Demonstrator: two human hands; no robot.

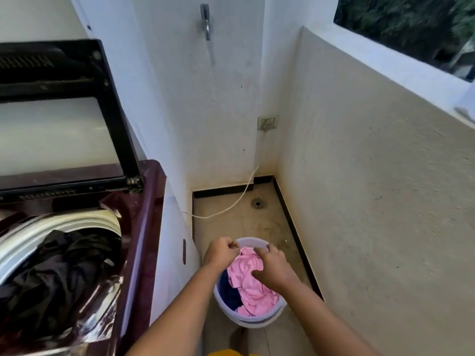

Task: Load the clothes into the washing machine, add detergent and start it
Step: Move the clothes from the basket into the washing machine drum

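Washing machine (144,201), glossy maroon top, glass lid raised: dark, crumpled clothes (59,273) already lie in the white-rimmed drum, so I judge loading part done. My left hand (221,253) pinches the upper edge of a soft pink garment (246,281) with curled fingers. My right hand (272,271) curls over its middle, gripping the cloth. The garment sits in a round, pale plastic basket (257,321) on the floor beside the machine, over a navy item (228,291). Detergent not seen; start outstanding.

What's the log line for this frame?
phase: loading | left hand: pinches pink garment | right hand: grips it | basket: navy cloth inside | washer: lid up, dark clothes inside
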